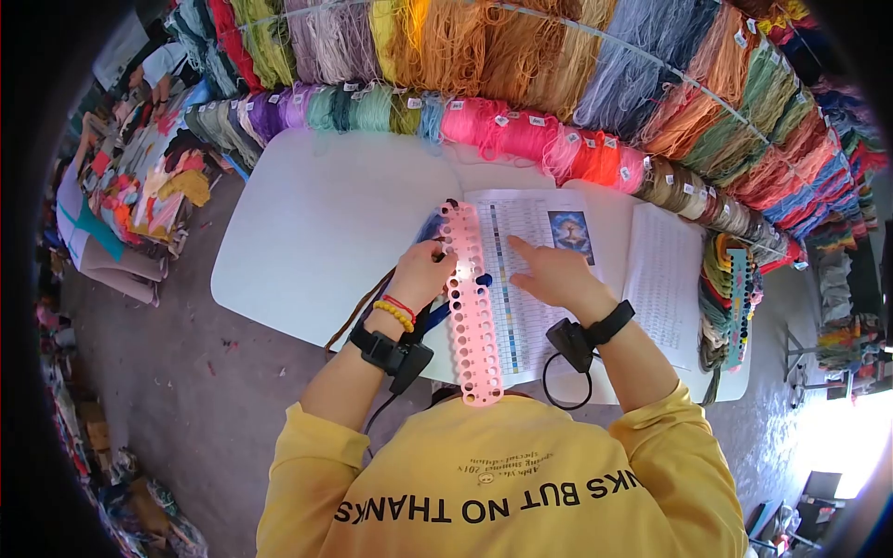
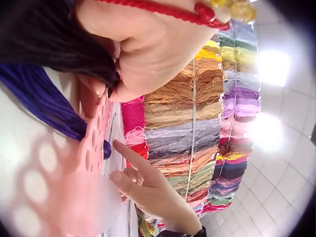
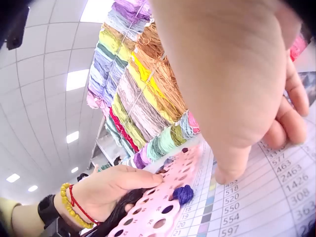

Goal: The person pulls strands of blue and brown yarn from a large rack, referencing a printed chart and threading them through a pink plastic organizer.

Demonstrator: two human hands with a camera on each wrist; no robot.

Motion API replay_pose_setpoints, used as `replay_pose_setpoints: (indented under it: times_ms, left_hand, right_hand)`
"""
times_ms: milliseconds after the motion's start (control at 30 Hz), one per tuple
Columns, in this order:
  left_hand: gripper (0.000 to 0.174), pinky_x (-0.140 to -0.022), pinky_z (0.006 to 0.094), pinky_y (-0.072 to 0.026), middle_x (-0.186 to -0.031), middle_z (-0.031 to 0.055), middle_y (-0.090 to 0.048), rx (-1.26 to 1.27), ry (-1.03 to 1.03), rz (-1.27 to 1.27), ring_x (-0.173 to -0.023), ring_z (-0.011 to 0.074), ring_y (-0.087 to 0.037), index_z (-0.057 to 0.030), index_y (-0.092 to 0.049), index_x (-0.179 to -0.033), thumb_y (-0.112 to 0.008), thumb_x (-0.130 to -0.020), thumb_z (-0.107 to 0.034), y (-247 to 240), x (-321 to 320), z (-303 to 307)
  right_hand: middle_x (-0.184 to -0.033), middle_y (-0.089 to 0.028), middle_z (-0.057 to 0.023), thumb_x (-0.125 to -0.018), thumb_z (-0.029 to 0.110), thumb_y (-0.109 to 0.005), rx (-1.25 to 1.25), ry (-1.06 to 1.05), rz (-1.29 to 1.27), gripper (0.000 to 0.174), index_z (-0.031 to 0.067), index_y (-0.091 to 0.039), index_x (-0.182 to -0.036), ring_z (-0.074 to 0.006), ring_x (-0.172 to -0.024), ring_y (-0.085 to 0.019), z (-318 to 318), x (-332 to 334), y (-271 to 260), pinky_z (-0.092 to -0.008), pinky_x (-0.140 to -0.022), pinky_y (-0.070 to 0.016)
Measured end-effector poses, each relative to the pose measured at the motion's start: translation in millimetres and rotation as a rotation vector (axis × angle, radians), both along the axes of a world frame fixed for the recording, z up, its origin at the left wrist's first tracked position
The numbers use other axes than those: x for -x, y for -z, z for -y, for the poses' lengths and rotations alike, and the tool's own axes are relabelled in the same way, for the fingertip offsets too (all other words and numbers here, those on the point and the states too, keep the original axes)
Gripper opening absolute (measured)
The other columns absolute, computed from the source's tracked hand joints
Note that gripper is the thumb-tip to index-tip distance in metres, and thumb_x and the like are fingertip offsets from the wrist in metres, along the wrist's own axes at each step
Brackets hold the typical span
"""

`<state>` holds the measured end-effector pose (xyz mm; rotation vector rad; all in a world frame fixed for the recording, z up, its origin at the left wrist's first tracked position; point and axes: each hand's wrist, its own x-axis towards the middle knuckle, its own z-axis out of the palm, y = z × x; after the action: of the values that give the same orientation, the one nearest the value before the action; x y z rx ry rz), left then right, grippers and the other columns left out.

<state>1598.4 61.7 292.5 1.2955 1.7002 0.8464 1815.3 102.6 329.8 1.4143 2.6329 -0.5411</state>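
I am watching the left hand [image 1: 423, 272] gripping the pink hole-punched thread card [image 1: 472, 316], its fingers curling round the card's upper edge together with a bundle of dark thread [image 2: 49, 44]. The card is running lengthwise over the white worktop [image 1: 316, 223], along the left side of the printed colour chart [image 1: 521, 325], and a blue tuft [image 3: 183, 193] is sitting in one of its holes. The right hand [image 1: 551, 272] is holding nothing and is pressing an outstretched forefinger onto the chart's number columns, its other fingers tucking loosely under.
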Motion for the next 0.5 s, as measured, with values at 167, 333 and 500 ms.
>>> replay_pose_setpoints:
  times_ms: [167, 333, 500]
  left_hand:
    - [0.022, -0.042, 0.0247, -0.0411, -0.062, 0.0060, -0.056, -0.036, -0.031, 0.044, -0.047, 0.0113, -0.052, 0.0064, -0.054, -0.084, -0.059, -0.079, -0.014, 8.7, 0.3, -1.3]
    - [0.025, -0.042, 0.0236, -0.0411, -0.066, 0.0063, -0.058, -0.070, -0.054, 0.099, -0.048, 0.0099, -0.052, 0.0064, -0.052, -0.094, -0.059, -0.079, -0.013, 8.7, -1.4, 0.8]
    - [0.034, -0.054, 0.0283, -0.0460, -0.071, 0.0115, -0.060, -0.095, -0.067, 0.051, -0.054, 0.0172, -0.057, 0.0059, -0.053, -0.098, -0.060, -0.077, -0.020, 23.8, 2.5, -0.9]
  right_hand:
    - [-0.095, -0.060, -0.0180, -0.080, 0.035, -0.056, 0.013, 0.008, 0.032, 0.062, 0.0128, -0.031, -0.132, -0.0330, -0.085, -0.060, -1.7, 1.5, 3.8, -0.0439, -0.072, -0.0475]
    - [-0.090, -0.060, -0.0207, -0.080, 0.033, -0.056, 0.028, 0.003, 0.009, 0.064, 0.0108, -0.029, -0.133, -0.0355, -0.083, -0.059, -3.4, 2.6, 3.3, -0.0436, -0.071, -0.0465]
    - [-0.094, -0.060, -0.0186, -0.080, 0.035, -0.055, 0.033, -0.012, 0.024, 0.064, 0.0109, -0.029, -0.133, -0.0335, -0.086, -0.060, -5.5, 2.5, 5.1, -0.0443, -0.072, -0.0471]
